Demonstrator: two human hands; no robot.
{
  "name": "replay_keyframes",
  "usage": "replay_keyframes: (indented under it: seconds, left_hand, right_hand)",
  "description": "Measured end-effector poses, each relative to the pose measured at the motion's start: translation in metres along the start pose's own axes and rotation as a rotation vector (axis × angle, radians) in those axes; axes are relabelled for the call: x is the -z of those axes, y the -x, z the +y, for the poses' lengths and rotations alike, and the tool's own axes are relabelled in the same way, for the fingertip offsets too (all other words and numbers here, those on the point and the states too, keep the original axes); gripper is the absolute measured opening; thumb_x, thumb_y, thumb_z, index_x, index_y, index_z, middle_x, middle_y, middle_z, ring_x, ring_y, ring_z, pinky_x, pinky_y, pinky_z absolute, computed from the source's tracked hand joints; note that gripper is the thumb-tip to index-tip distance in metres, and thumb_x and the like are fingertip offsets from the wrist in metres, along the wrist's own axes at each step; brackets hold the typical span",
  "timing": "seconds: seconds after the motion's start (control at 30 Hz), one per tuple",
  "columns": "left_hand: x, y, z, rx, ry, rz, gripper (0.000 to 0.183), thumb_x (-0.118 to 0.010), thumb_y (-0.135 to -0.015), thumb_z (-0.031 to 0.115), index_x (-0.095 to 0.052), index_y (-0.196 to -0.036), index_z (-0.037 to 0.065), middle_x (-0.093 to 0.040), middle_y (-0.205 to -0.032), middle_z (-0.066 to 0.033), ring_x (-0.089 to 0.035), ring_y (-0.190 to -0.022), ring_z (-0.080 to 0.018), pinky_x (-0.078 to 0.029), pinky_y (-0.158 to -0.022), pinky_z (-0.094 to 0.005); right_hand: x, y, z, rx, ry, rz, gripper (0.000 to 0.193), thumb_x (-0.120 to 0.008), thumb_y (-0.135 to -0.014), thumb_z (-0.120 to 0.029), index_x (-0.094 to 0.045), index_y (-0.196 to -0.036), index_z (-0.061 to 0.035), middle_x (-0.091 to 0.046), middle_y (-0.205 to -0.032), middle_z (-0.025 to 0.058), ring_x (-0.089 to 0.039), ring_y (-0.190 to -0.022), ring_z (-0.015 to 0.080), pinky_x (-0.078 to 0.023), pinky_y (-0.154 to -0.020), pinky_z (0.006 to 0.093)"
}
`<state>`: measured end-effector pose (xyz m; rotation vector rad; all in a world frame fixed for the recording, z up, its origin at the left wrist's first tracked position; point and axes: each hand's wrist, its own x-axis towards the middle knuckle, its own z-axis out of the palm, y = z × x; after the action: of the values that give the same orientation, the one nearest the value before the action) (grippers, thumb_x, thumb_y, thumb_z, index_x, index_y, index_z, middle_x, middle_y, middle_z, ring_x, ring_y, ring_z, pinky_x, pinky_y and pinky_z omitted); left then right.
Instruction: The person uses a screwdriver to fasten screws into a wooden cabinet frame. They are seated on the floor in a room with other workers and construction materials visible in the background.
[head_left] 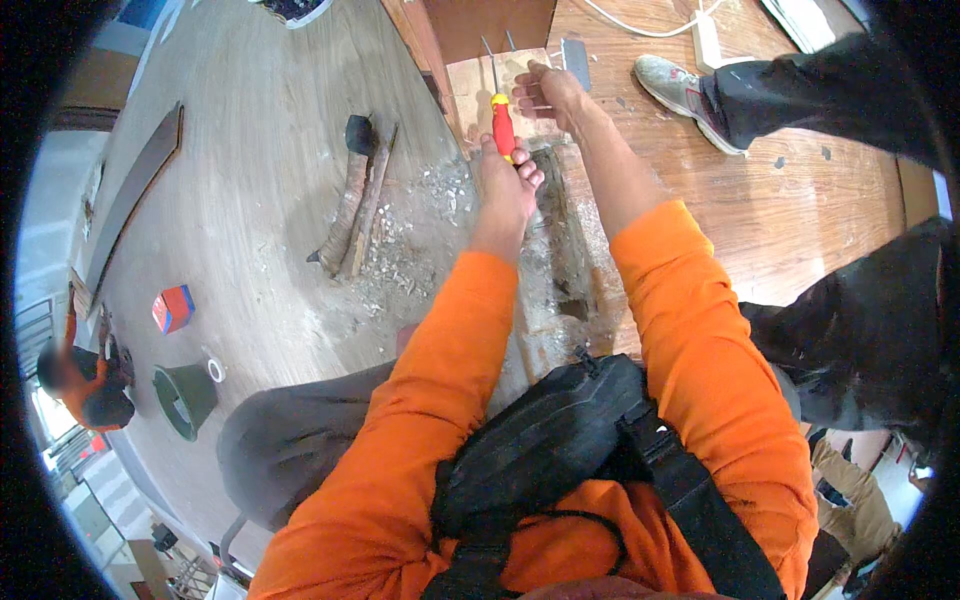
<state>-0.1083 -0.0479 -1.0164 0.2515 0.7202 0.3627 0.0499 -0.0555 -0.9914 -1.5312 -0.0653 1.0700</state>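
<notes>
My left hand is closed around the lower end of a screwdriver with a red and yellow handle. Its thin metal shaft points away from me, over a pale wood patch at the foot of a brown wooden panel. Just right of the screwdriver, my right hand is open with its fingers stretched out, and no object shows in it. Beyond that hand lies a flat grey plate. A rough gap with broken, dusty edges runs through the floor below my hands.
Left of my hands, a dark-headed tool and a wood strip lie by scattered debris. Farther left are a plank, a red-blue box, a green bucket and a person. A person's shoe stands right.
</notes>
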Motion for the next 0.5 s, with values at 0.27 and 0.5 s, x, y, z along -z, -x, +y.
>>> replay_keyframes:
  seconds: [0.27,0.5]
  left_hand:
    - [0.019,0.018,-0.001,0.025,-0.17,-0.02,0.047,-0.04,-0.095,0.055,-0.05,-0.089,0.009,-0.041,-0.061,0.0046,-0.036,-0.051,-0.0095,-0.032,-0.048,-0.0265]
    - [0.018,0.02,0.011,0.008,-0.248,0.022,0.047,-0.041,-0.095,0.055,-0.051,-0.091,0.009,-0.042,-0.062,0.0034,-0.038,-0.053,-0.0096,-0.033,-0.051,-0.027]
  right_hand:
    - [-0.012,-0.045,-0.025,0.048,0.099,0.001,0.032,-0.04,-0.098,-0.033,-0.061,-0.104,-0.0088,-0.067,-0.091,0.0021,-0.058,-0.076,0.0125,-0.049,-0.07,0.0312]
    - [0.002,-0.109,-0.012,0.052,0.391,0.081,0.019,-0.049,-0.096,-0.025,-0.064,-0.092,-0.0129,-0.057,-0.074,-0.0043,-0.053,-0.067,0.0096,-0.048,-0.068,0.0268]
